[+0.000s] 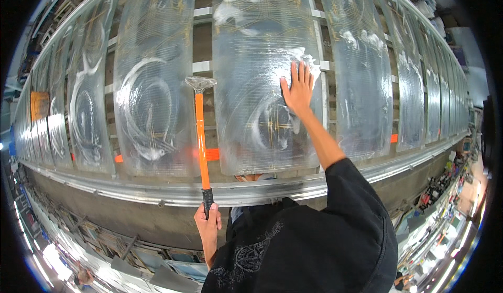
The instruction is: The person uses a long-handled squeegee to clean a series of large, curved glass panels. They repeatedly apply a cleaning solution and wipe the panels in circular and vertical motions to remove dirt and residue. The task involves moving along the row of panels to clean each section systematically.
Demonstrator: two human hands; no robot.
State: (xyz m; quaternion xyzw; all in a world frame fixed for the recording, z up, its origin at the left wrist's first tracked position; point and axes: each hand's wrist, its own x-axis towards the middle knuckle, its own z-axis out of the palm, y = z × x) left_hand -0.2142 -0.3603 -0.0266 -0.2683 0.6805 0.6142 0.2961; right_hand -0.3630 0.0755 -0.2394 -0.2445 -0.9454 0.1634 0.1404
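Note:
My left hand (pixel 207 225) grips the black handle end of a long orange scraper (pixel 202 136). The scraper stretches away from me over the gap between two panels, its flat triangular head at the far end. My right hand (pixel 299 89) lies flat with fingers spread on the wet, clear, finely lined panel (pixel 246 83) in front of me. White suds (pixel 297 53) sit around its fingertips, and a curved smear of suds marks the panel nearer to me.
Similar wet panels, such as the left one (pixel 152 83) and the right one (pixel 361 88), lie side by side on a metal frame. Its front rail (pixel 272 192) runs close to my body. Orange pieces (pixel 212 154) show in the gaps. Shelves with clutter stand beyond.

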